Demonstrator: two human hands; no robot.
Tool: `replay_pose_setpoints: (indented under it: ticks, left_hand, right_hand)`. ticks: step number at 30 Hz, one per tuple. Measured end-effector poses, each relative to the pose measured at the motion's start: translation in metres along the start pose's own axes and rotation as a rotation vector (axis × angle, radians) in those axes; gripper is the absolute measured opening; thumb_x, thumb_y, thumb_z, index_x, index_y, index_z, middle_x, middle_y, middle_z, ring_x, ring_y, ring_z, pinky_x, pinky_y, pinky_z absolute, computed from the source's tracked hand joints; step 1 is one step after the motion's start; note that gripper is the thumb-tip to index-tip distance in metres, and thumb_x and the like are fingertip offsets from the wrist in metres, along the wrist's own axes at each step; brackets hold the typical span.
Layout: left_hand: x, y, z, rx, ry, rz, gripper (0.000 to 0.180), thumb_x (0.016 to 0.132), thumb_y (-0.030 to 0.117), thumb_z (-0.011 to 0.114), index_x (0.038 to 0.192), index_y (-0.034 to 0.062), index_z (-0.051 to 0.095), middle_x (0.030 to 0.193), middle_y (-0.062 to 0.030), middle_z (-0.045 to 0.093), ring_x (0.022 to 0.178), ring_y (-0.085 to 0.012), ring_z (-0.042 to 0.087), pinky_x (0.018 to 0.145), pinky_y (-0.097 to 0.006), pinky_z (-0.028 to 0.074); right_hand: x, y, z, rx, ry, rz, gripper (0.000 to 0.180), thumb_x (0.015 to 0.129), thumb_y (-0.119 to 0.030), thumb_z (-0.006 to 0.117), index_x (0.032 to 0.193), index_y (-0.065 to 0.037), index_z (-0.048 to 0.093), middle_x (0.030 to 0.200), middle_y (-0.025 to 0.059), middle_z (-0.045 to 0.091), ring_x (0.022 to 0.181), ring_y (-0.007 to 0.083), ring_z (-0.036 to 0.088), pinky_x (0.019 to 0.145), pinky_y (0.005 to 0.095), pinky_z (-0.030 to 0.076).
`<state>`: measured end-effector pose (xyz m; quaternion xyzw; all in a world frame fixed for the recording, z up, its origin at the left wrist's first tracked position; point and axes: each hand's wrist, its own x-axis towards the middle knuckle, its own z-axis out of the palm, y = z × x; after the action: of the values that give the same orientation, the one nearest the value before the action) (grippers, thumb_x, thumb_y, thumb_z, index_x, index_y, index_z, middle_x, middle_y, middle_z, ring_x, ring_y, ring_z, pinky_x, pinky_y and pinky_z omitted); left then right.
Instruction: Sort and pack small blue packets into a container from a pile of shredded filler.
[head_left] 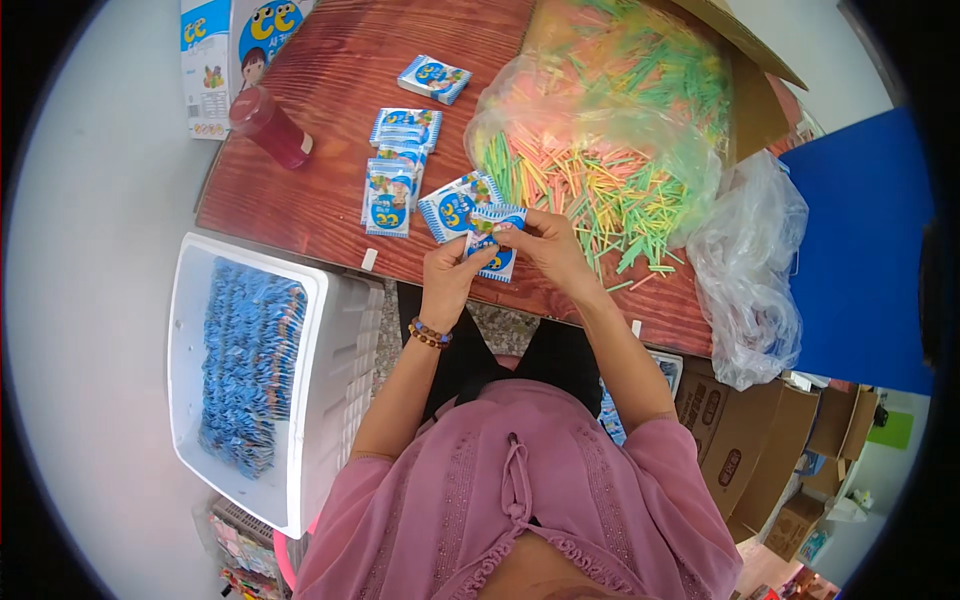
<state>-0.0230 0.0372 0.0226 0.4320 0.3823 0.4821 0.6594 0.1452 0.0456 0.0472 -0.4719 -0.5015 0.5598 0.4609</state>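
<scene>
A small blue-and-white candy packet (499, 264) is pinched between my two hands, just above the table's near edge. My left hand (446, 282) grips its left side, thumb on top. On the upper right side, the thumb and fingers of my right hand (556, 254) close on the same packet. Right behind it, partly covered, lie more such packets (448, 210) on the reddish wooden table (320, 190). Further left is an overlapping row of packets (388, 200). A small stack of packets (434, 78) sits farther back.
A clear bag (500, 95) spills pink, yellow and green sticks (600, 190) from a cardboard box (758, 100). Crumpled plastic (745, 280) hangs off the right edge. At left stand a bottle of pink liquid (270, 127) and a white bin (312, 400) holding many blue packets.
</scene>
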Motion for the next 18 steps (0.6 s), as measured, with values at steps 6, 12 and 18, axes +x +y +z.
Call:
replay_pose_setpoints:
  ticks: [6,12,18]
  left_hand:
    - [0.001,0.014,-0.041,-0.007,0.184,0.059,0.021,0.087,0.004,0.065,0.107,-0.0024,0.065,0.095,-0.0017,0.068,0.082,-0.0042,0.06,0.071,-0.021,0.049]
    - [0.018,0.019,-0.102,0.399,0.514,0.289,0.043,0.091,0.013,0.061,0.13,-0.0003,0.048,0.122,-0.012,0.056,0.106,-0.0178,0.057,0.087,-0.031,0.046]
    - [0.028,0.003,-0.097,1.294,0.498,0.36,0.063,0.083,0.025,0.066,0.137,0.0038,0.042,0.132,-0.0132,0.049,0.123,-0.0309,0.043,0.102,-0.045,0.029]
  right_hand:
    - [0.045,-0.009,0.029,-0.305,-0.091,0.026,0.022,0.081,-0.021,0.07,0.078,0.0,0.068,0.066,0.0051,0.064,0.062,0.0077,0.059,0.057,0.024,0.044]
    - [0.106,-0.001,0.087,-0.419,-0.136,-0.006,0.024,0.079,-0.026,0.066,0.078,-0.002,0.068,0.065,0.0126,0.065,0.066,0.022,0.067,0.059,0.0345,0.048]
    - [0.119,0.015,0.08,-0.715,0.009,-0.229,0.022,0.082,-0.026,0.062,0.088,-0.006,0.07,0.08,0.0151,0.068,0.078,0.0297,0.066,0.07,0.0379,0.051]
